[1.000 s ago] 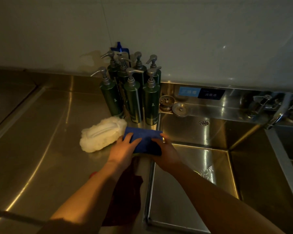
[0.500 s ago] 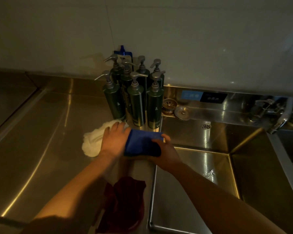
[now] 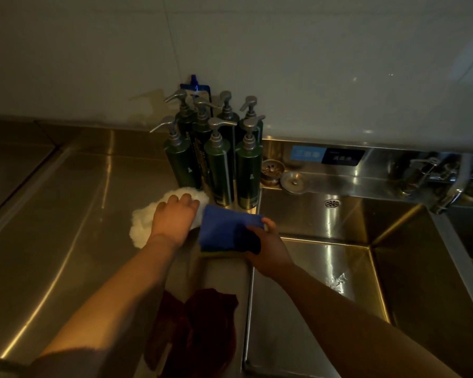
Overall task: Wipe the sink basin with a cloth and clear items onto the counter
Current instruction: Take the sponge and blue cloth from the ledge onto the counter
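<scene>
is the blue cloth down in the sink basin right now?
No: the blue cloth lies on the counter at the sink basin edge, with the right hand gripping it.

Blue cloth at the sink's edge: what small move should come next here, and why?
Probably let the right hand set the blue cloth flat on the counter and let go. It is pinched over the counter's edge beside the sink basin, while the left hand rests on the white sponge, already on the counter.

Left hand [image 3: 175, 218] flat on white sponge [image 3: 142, 225], right hand [image 3: 268, 246] gripping blue cloth [image 3: 224, 227].
</scene>
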